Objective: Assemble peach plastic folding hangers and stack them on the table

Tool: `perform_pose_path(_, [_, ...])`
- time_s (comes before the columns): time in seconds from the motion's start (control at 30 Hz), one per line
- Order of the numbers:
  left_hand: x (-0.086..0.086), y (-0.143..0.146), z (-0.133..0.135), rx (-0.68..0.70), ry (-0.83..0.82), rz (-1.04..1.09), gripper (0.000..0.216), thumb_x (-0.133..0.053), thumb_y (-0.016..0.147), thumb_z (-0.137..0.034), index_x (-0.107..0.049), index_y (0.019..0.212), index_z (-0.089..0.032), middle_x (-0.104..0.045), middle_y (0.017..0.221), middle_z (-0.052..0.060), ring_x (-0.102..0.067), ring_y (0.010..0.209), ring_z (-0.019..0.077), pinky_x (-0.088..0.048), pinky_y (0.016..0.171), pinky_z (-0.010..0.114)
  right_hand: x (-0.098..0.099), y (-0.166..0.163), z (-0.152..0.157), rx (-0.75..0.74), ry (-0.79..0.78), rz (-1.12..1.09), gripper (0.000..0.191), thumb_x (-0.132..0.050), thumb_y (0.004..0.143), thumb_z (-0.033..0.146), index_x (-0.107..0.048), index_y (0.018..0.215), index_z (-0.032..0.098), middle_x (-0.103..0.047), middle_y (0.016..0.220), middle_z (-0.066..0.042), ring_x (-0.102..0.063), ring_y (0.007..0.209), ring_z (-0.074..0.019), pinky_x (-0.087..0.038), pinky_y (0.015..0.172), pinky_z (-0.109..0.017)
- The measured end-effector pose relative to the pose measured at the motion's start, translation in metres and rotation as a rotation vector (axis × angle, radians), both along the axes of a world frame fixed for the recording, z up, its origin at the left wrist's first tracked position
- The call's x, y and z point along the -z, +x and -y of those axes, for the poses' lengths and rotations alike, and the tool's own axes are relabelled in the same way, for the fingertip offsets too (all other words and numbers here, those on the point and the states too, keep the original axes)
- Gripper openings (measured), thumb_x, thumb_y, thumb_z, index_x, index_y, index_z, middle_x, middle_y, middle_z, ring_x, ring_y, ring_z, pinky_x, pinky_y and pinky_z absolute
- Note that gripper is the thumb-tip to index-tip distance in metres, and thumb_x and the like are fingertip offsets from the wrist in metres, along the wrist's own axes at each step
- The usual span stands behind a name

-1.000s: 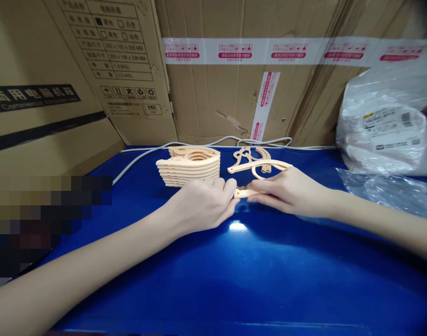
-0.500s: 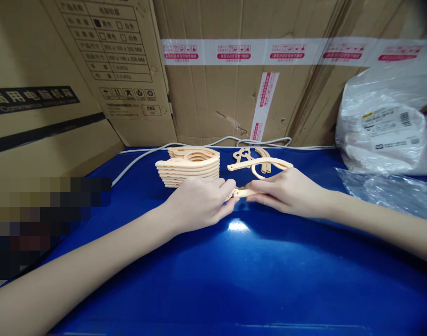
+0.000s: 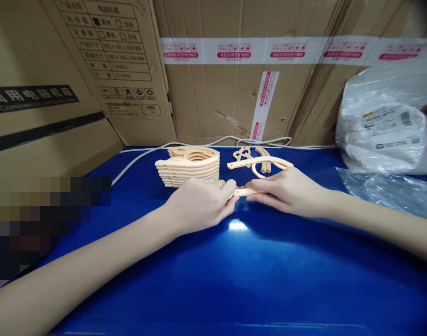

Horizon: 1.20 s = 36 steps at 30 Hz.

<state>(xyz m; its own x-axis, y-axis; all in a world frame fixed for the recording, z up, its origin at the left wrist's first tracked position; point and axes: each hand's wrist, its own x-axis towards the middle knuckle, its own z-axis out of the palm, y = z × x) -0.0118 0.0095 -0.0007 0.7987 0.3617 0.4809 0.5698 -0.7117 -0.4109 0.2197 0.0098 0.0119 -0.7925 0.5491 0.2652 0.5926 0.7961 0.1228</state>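
My left hand is closed in a pinch over one end of a cream plastic folding hanger. My right hand grips the same hanger from the other side, fingers closed round its arm. A curved cream hanger arm with a hole at its tip rises above my right hand and runs behind it; how it joins the held part is hidden. The small piece between my left fingertips is mostly covered. Just behind my left hand stands a neat stack of folded cream hangers.
Loose cream hook pieces and short curved arms lie behind the hands on the blue table. A grey cable runs along the back, before cardboard boxes. Clear plastic bags sit at the right.
The end of the held hanger at my left fingertips has shifted slightly, its holed tip now sitting closer against the fingers. Both hands stay nearly in place.
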Motion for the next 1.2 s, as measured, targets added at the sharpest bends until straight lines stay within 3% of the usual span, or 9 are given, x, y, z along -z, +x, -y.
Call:
perform_pose_path(0.13, [-0.001, 0.000, 0.002, -0.044, 0.027, -0.031, 0.026, -0.039, 0.094, -0.030, -0.052, 0.075, -0.017, -0.058, 0.060, 0.002, -0.055, 0.051, 0.0163, -0.022, 0.044, 0.026, 0.000, 0.000, 0.000, 0.007, 0.021, -0.012, 0.045, -0.030, 0.101, 0.044, -0.066, 0.097, 0.019, -0.063, 0.062, -0.001, -0.049, 0.053, -0.0127, -0.029, 0.058, -0.027])
perform_pose_path(0.37, [-0.004, 0.002, 0.003, -0.025, 0.101, -0.072, 0.023, -0.040, 0.095, -0.026, -0.052, 0.077, -0.015, -0.058, 0.066, 0.005, -0.056, 0.058, 0.0177, -0.028, 0.049, 0.027, -0.006, 0.000, 0.000, -0.006, -0.130, -0.076, 0.041, -0.033, 0.100, 0.043, -0.065, 0.095, 0.018, -0.064, 0.065, -0.001, -0.050, 0.054, -0.0119, -0.032, 0.059, -0.026])
perform_pose_path(0.6, [-0.009, 0.002, 0.004, -0.142, -0.365, -0.085, 0.029, -0.033, 0.099, -0.036, -0.050, 0.084, -0.017, -0.060, 0.068, 0.002, -0.057, 0.059, 0.0182, -0.027, 0.048, 0.026, -0.001, 0.001, 0.000, 0.009, 0.017, -0.034, 0.045, -0.030, 0.101, 0.044, -0.065, 0.094, 0.017, -0.063, 0.062, -0.002, -0.052, 0.054, -0.0134, -0.031, 0.057, -0.026])
perform_pose_path(0.73, [-0.011, 0.002, 0.004, -0.147, -0.455, -0.071, 0.031, -0.029, 0.100, -0.036, -0.050, 0.086, -0.018, -0.063, 0.073, 0.003, -0.058, 0.063, 0.0194, -0.029, 0.050, 0.027, 0.000, 0.000, 0.000, 0.011, 0.016, -0.045, 0.045, -0.028, 0.101, 0.043, -0.065, 0.092, 0.018, -0.063, 0.063, -0.002, -0.052, 0.054, -0.0126, -0.032, 0.058, -0.026])
perform_pose_path(0.9, [-0.007, 0.001, 0.005, -0.128, -0.340, -0.080, 0.029, -0.032, 0.099, -0.034, -0.051, 0.085, -0.017, -0.060, 0.067, 0.002, -0.056, 0.056, 0.0185, -0.025, 0.047, 0.028, 0.000, -0.001, 0.000, 0.013, -0.037, -0.038, 0.043, -0.030, 0.101, 0.042, -0.064, 0.091, 0.017, -0.062, 0.063, -0.001, -0.052, 0.052, -0.0121, -0.032, 0.056, -0.025])
perform_pose_path(1.07, [-0.003, 0.002, 0.008, -0.071, -0.086, -0.062, 0.022, -0.037, 0.096, -0.027, -0.051, 0.084, -0.015, -0.059, 0.068, 0.004, -0.058, 0.058, 0.0178, -0.027, 0.046, 0.026, 0.001, -0.002, 0.002, 0.038, -0.114, -0.167, 0.033, -0.044, 0.096, 0.044, -0.060, 0.110, 0.018, -0.069, 0.075, -0.003, -0.059, 0.060, -0.0137, -0.037, 0.059, -0.025])
perform_pose_path(1.2, [-0.001, 0.005, 0.011, -0.080, -0.004, -0.096, 0.021, -0.037, 0.096, -0.026, -0.051, 0.084, -0.015, -0.059, 0.071, 0.006, -0.060, 0.061, 0.0193, -0.030, 0.046, 0.027, 0.001, -0.009, 0.010, 0.090, -0.318, -0.325, 0.021, -0.048, 0.095, 0.037, -0.059, 0.097, 0.019, -0.071, 0.083, -0.003, -0.065, 0.073, -0.0149, -0.044, 0.065, -0.025])
